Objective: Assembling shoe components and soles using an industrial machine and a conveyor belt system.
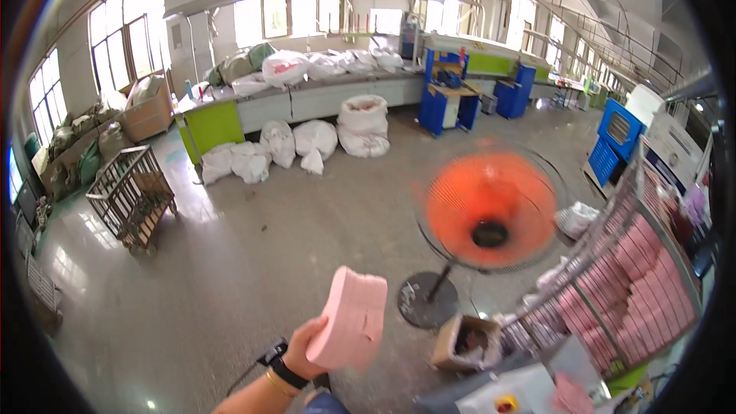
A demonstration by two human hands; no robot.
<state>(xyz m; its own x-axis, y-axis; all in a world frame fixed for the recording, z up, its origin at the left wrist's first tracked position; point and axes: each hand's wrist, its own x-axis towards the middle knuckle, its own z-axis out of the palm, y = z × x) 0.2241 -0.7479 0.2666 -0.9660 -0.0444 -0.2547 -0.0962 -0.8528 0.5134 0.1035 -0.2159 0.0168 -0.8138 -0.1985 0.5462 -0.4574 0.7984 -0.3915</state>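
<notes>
My left hand (pixel 305 346), with a dark wristband and a thin bangle, comes up from the lower edge. Its fingers are closed around the side of a thick pink stack (pixel 349 318) of thin layered pieces with a curved outline. A small notch or tear shows low on the stack's right part. The stack is held up over the floor, left of a standing fan's round base (pixel 428 300). My right hand is not in view.
An orange fan (pixel 491 207) blurs with spin ahead to the right. A wire cage (pixel 613 291) of pink pieces, a cardboard box (pixel 464 343) and a machine with a yellow-and-red switch (pixel 506 404) are at the right. A wheeled cart (pixel 134 198) stands left; white sacks (pixel 314 139) line the bench.
</notes>
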